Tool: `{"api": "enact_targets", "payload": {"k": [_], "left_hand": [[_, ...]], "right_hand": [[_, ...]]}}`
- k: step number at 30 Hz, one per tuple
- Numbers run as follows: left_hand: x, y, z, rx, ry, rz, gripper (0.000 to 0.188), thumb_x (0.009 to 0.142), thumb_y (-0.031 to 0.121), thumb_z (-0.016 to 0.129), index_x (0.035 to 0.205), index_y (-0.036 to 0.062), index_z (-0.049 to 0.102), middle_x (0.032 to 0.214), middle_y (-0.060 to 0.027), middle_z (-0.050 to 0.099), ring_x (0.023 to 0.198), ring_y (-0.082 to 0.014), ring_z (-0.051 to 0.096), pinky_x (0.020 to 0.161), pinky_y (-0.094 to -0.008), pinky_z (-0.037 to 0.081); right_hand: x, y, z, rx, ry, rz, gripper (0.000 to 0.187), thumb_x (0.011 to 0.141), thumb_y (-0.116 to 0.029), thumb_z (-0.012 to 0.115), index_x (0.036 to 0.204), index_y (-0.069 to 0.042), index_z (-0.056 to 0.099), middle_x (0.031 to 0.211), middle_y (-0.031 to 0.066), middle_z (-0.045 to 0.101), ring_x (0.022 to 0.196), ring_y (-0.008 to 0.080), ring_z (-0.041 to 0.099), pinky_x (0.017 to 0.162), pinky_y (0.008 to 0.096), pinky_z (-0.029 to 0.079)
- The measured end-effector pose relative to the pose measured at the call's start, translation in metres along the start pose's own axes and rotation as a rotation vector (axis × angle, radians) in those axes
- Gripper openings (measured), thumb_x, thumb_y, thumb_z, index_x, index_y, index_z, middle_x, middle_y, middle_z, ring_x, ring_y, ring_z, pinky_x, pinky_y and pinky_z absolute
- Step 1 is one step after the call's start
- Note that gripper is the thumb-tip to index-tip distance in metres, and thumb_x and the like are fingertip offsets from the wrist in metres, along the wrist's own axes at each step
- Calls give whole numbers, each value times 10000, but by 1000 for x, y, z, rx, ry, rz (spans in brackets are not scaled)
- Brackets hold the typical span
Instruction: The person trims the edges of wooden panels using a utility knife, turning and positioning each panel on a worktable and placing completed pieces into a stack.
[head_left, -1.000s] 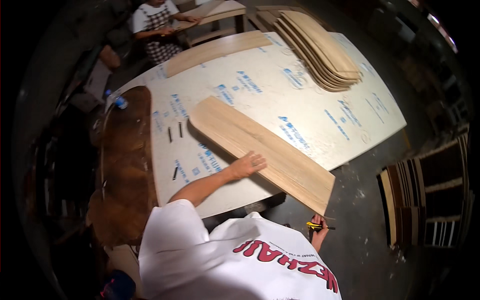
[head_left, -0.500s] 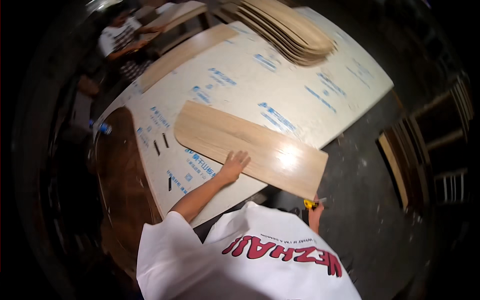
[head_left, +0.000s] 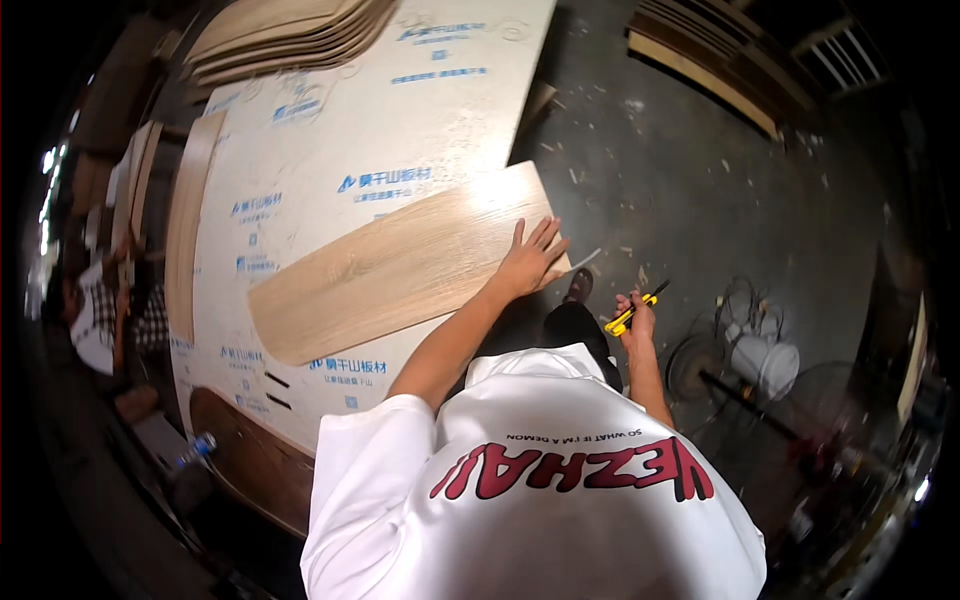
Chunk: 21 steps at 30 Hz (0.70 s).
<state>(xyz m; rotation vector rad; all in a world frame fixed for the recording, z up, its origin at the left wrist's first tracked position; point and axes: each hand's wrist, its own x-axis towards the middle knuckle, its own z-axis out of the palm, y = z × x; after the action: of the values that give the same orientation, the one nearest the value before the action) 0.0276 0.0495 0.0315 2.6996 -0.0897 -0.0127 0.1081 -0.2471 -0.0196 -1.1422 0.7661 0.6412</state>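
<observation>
A wood-grain board [head_left: 400, 262] with one rounded end lies on the white printed sheet, its square end past the sheet's edge on the right. My left hand [head_left: 532, 262] rests flat near that square end, fingers spread. A thin pale strip [head_left: 584, 261] sticks out from the board's end beside those fingertips. Off to the right, apart from the board, my right hand [head_left: 638, 322] is wrapped round a yellow and black utility knife [head_left: 622, 321], its dark tip pointing up and right.
Stacked rounded boards [head_left: 290, 45] lie at the far left, and a long plank [head_left: 192, 225] along the left edge. Dark strips [head_left: 278, 402] sit near the rounded end. A brown board [head_left: 245, 455] is lower left. A person [head_left: 98, 320] sits left; a fan [head_left: 700, 368] stands right.
My view has turned. My left hand has slid from the board's near long edge to its square end. My right hand has drawn the knife away from the board's corner.
</observation>
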Motion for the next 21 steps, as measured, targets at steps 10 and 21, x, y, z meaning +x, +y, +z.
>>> {"api": "enact_targets", "payload": {"k": [10,21], "left_hand": [[41,11,31,171,-130,49,687,934,534,495,1179,-90,644,1304,-249,585,1407,-410,355,1198,-647,49],[43,-10,18,283,-62,-36,525,928,331,475,1047,-142,669,1174,-259,631,1232,-391,481,1215,-494,186]], "right_hand": [[-78,-25,-38,-115,110,-45,112,1014,-164,562,1085,-79,545,891,123,692,659,172,612,564,308,517],[-108,-54,48,-553,-156,-1,264,1036,-203,499,1238,-45,439,1002,113,703,641,144,620,539,277,508]]}}
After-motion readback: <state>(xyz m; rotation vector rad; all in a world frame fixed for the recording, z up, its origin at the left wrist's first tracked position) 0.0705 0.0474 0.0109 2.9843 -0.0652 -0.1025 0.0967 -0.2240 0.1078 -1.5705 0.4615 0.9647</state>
